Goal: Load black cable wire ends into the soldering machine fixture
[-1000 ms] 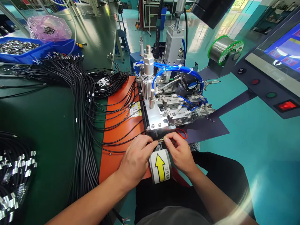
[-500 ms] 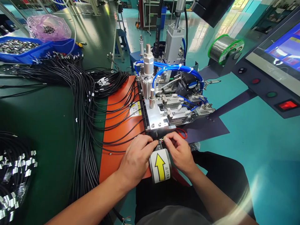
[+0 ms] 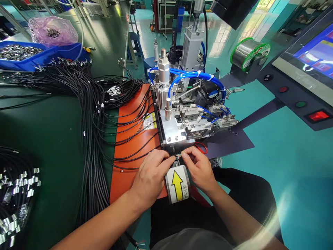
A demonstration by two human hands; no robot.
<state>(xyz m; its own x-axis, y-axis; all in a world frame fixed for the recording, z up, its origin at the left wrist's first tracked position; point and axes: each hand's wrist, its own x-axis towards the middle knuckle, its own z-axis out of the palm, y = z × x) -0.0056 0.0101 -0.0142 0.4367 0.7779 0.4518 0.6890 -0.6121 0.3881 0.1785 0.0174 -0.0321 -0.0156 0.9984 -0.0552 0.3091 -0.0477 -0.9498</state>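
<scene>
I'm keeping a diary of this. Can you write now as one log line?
left hand: pinching cable end | right hand: pinching it too | place: machine front edge, above yellow arrow label

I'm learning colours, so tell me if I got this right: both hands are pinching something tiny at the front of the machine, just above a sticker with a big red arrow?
Almost. The arrow on the sticker is yellow, not red, as the head view shows. The rest holds: the left hand and right hand pinch something tiny at the front of the machine.

Fixture block (image 3: 177, 130): bright machined metal, glossy. Hoses (image 3: 192, 74): smooth blue plastic. Mat (image 3: 132, 139): matt orange rubber-like sheet. Cables (image 3: 91, 114): matt black sheathing. Table (image 3: 47, 132): dark green, matt. Arrow label (image 3: 178, 182): glossy
</scene>
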